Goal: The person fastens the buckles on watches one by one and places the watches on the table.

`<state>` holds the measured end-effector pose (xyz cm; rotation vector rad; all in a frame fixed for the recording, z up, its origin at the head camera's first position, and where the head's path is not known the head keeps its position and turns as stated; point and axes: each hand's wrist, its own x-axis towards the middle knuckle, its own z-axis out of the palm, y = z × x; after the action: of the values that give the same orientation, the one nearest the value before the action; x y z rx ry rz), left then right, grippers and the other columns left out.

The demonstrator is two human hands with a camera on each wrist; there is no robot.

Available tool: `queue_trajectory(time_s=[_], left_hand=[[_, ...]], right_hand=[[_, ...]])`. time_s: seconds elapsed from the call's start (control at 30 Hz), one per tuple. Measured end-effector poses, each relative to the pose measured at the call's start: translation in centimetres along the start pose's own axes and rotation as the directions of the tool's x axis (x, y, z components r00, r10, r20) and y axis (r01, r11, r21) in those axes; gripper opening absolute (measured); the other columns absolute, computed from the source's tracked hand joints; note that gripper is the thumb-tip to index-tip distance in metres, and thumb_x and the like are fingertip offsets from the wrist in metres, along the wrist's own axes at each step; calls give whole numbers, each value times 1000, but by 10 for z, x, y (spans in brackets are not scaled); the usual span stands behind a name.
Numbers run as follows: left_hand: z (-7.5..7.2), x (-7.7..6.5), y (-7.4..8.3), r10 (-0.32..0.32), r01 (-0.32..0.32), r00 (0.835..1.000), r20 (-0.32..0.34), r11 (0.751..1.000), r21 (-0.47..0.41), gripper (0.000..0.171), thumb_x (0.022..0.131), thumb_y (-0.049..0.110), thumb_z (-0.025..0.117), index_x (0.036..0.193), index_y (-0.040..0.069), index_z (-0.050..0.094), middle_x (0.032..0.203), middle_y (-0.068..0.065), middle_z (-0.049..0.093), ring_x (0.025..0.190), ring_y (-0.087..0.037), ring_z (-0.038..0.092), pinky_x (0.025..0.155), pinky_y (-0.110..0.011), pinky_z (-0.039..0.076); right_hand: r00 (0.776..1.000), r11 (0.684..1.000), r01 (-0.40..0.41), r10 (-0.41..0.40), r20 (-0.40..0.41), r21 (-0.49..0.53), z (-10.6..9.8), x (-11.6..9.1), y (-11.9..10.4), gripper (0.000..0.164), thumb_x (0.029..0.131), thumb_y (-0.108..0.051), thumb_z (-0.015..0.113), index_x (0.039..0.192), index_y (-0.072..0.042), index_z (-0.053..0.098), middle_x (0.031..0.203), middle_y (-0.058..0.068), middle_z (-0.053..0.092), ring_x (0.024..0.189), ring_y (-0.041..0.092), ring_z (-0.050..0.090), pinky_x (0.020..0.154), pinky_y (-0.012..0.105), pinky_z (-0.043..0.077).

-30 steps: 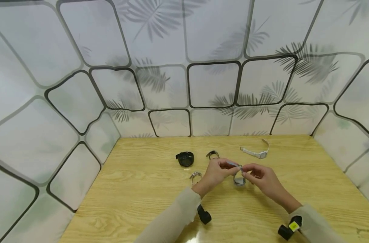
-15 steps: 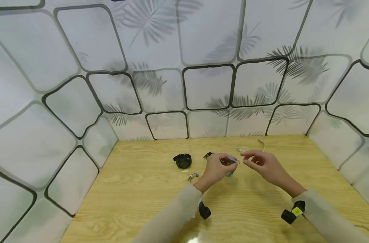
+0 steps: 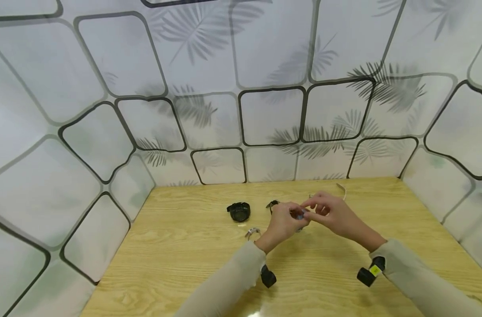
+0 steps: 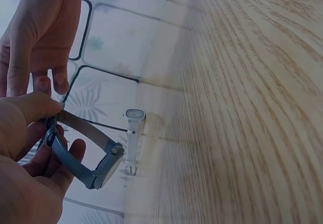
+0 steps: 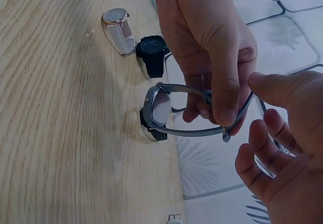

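Note:
A grey-blue wristwatch hangs with its strap bent into a loop, case away from the fingers. My left hand pinches the strap by its buckle end between thumb and fingers. Close beside it, my right hand has its thumb tip right at the strap's free end in the right wrist view, its other fingers loosely bent and spread below. In the right wrist view the watch case shows its back side, held above the table. Both hands hide most of the watch in the head view.
Further back lie a large black watch and a smaller black watch, partly behind my left hand. A watch with a pale strap stands left of that hand. A white watch lies beyond my right hand on the wooden table.
The right hand let go of the strap and drew off to the right, then came back left to the watch. The left hand keeps its pinch and has turned the watch.

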<state>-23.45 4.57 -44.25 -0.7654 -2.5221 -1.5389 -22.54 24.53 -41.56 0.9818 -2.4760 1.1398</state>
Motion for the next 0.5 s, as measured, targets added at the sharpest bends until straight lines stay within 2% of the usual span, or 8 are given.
queue_trajectory(time_s=[0.23,0.5], left_hand=[[0,-2,-1,22,-22,1000,3,1000,-3,12,92,12,78,102,5,80,88,-2,76,72,4,62,65,-14,54],[-2,-4,-2,57,-57,998,16,998,-7,12,95,17,77,102,8,82,99,-1,77,79,3,64,70,-14,54]], right_hand=[[1000,1000,22,-22,-6,-11,2,0,-2,20,92,-10,78,110,-18,76,97,-6,61,70,8,54,59,28,50],[1000,1000,-16,15,-21,-26,-1,-2,0,17,96,-11,74,110,-20,74,104,-5,67,73,7,60,63,28,54]])
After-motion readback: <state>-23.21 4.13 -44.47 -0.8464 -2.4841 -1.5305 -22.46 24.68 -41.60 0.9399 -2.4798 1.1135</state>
